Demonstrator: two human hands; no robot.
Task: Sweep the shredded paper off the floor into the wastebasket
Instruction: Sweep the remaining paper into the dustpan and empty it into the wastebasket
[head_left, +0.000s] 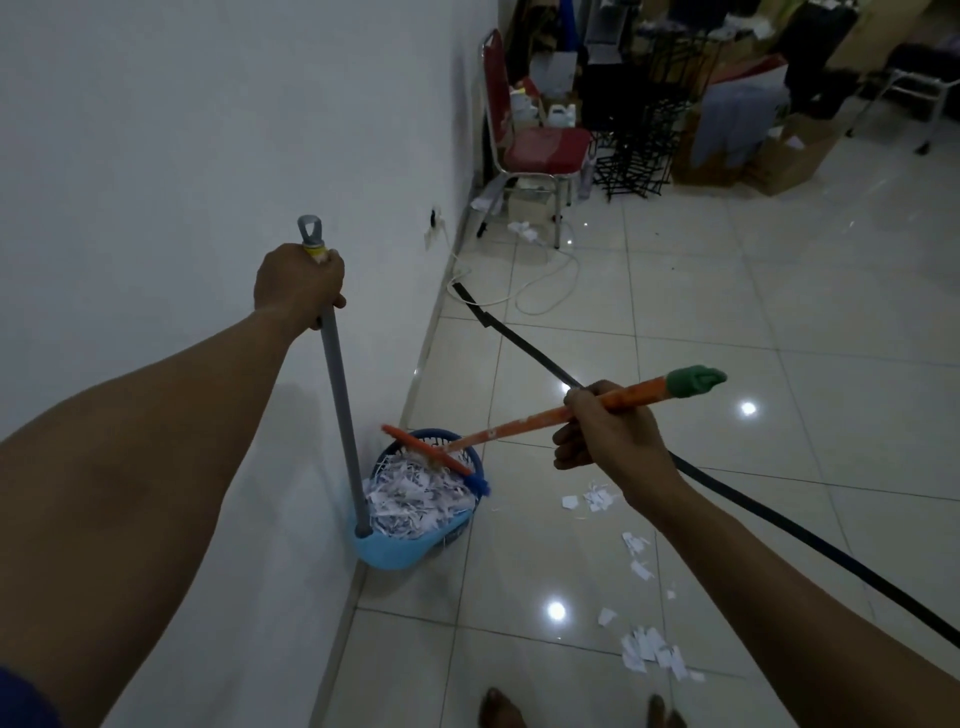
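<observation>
My left hand (298, 283) is wrapped tight round the top of the grey dustpan handle (340, 395), fingers fully curled, just below its looped end. My right hand (605, 431) grips the orange broom stick (524, 418) near its green cap (696, 381), fingers closed round it and thumb on top. The light blue dustpan (395, 553) is tipped against the near rim of the blue wastebasket (480, 465), which stands by the wall (156, 156) and is heaped with shredded paper (415, 499). The orange broom head (426, 449) lies across the basket's top, over the shreds. More paper scraps (644, 647) lie scattered on the tiled floor (779, 312) to the basket's right, near a black strip (753, 506) crossing the tiles.
</observation>
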